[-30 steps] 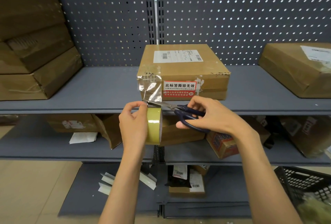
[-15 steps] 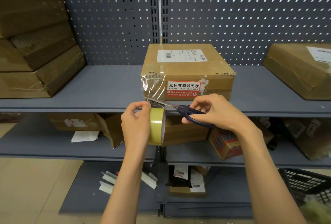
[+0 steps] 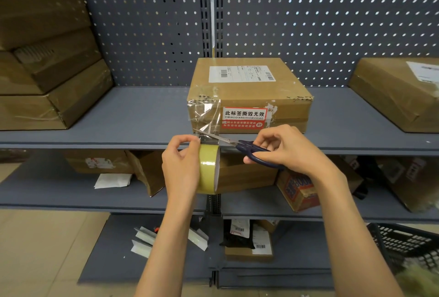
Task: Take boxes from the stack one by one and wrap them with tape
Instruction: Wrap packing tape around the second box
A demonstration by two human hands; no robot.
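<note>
**Q:** On the upper shelf (image 3: 118, 116), what is the position of the work item?

**A:** On that shelf, near its front edge and roughly centred, sits the box (image 3: 249, 97). It lies flat, with a white shipping label (image 3: 242, 74) on top and a red-and-white sticker (image 3: 244, 117) on the front face. Clear tape (image 3: 205, 112) covers the front left corner and runs down off the shelf edge to the tape roll (image 3: 209, 168).

**Q:** State the condition of the hands.

**A:** The left hand (image 3: 181, 166) is closed around the tape roll, holding it on edge just below the shelf front, thumb and forefinger pinched at the top of the roll. The right hand (image 3: 285, 149) grips dark-handled scissors (image 3: 240, 145), fingers through the loops. The blades are parted slightly and point left, straddling the stretched tape between roll and box.

**Q:** List surrounding items.

**A:** A stack of boxes (image 3: 47, 71) occupies the left end of the same shelf; another box (image 3: 399, 92) sits at the right end, well apart from the work item. A perforated back panel (image 3: 332, 23) stands behind. The lower shelf (image 3: 71, 197) carries further cartons and a loose paper sheet (image 3: 112, 180). A black plastic basket (image 3: 408, 246) is at lower right.
</note>
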